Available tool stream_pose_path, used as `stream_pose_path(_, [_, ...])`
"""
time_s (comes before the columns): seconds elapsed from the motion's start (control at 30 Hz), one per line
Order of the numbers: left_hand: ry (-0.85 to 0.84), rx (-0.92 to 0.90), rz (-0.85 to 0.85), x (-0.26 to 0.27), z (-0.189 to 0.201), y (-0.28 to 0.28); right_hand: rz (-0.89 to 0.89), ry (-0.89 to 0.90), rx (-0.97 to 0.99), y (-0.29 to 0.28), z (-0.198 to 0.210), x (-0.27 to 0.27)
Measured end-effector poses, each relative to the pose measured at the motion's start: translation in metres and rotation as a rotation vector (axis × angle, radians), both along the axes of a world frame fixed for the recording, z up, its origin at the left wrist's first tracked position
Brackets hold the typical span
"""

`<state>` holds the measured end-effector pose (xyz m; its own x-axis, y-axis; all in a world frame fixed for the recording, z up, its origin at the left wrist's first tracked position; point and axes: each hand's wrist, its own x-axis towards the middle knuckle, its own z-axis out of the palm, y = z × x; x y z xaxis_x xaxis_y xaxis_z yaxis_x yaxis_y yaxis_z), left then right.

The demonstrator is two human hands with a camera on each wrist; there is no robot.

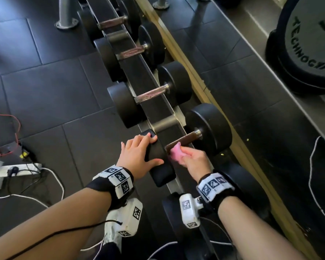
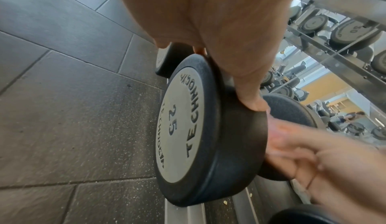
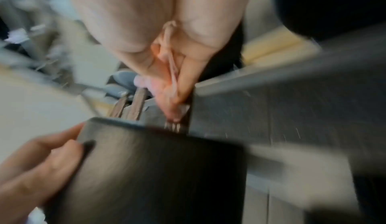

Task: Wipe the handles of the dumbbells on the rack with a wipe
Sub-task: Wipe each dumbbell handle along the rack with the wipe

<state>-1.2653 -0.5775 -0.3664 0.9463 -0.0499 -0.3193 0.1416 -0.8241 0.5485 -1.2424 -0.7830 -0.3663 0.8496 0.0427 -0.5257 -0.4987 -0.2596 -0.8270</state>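
Observation:
The nearest dumbbell lies across the rack, with a brown handle between two black heads. My left hand rests on the near head, fingers laid over its top and thumb along its side. The left wrist view shows that head marked 25, with my left thumb on its rim. My right hand grips a crumpled pink wipe and presses it on the near end of the handle. The right wrist view is blurred; the wipe shows pink between my fingers.
Other dumbbells lie farther along the rack, and another one sits under my right wrist. A large weight plate stands at the upper right. Cables and a power strip lie on the dark floor to the left.

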Motion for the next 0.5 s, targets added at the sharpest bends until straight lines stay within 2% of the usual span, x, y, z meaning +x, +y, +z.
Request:
stream_pose_path(0.13, [0.026,0.012,-0.022,0.003,0.003,0.003,0.36,-0.35,-0.559,-0.017,0.025,0.038])
stream_pose_path(0.17, [0.025,0.016,-0.028,0.003,0.002,0.004,0.417,-0.378,-0.629,-0.018,0.025,0.046])
stream_pose_path(0.27, [0.017,0.018,-0.041,0.003,0.001,0.005,0.598,-0.363,-0.721,-0.02,0.012,0.063])
stream_pose_path(0.43, [0.0,0.013,-0.06,0.005,-0.002,0.007,0.946,-0.208,-0.918,-0.012,-0.009,0.088])
stream_pose_path(0.5, [0.003,0.01,-0.066,0.006,-0.003,0.008,0.946,-0.179,-0.967,-0.005,-0.008,0.086])
